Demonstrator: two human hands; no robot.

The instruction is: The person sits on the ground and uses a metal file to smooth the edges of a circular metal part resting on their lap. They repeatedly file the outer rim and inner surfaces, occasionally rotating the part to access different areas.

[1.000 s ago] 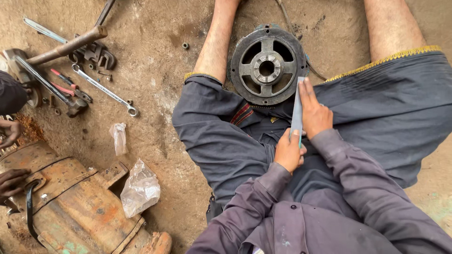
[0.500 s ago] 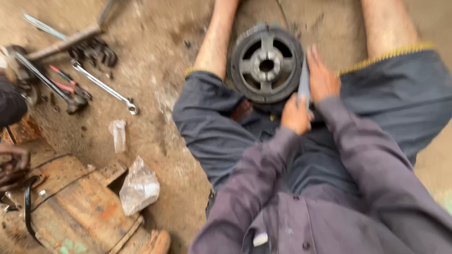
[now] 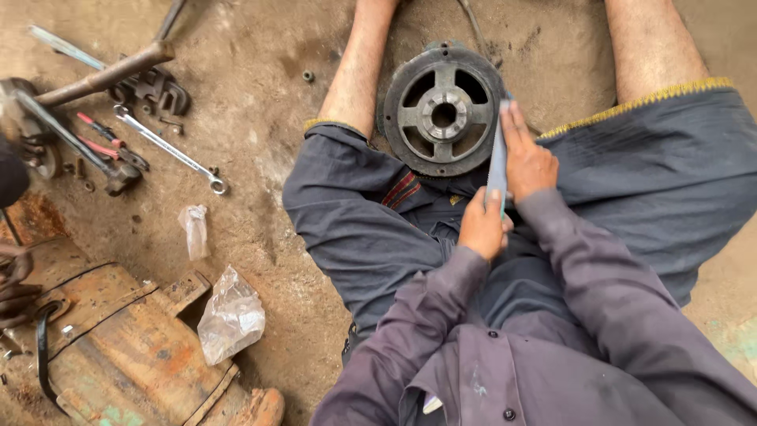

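In the head view, your right hand [image 3: 527, 162] has slid forward since a second ago, fingers now flat along the grey file [image 3: 497, 162] at the rim of the one spoked iron wheel [image 3: 443, 110] between your legs; your left hand [image 3: 482, 226] is clenched round its near end. On the floor's left side lie one spanner [image 3: 167, 148] and two plastic bags [image 3: 230, 317].

A combination spanner [image 3: 167, 148] is lying on the dirt floor [image 3: 260, 95] in the upper left of the frame, with red-handled pliers [image 3: 106, 140] and a long rusty pipe [image 3: 106, 75] sitting just beside it. A crumpled clear plastic bag [image 3: 231, 315] is resting at lower left against a rusty orange metal housing [image 3: 118, 347]. A smaller plastic wrapper [image 3: 194, 229] is lying above the bag. A small nut [image 3: 307, 76] is sitting near the top centre.
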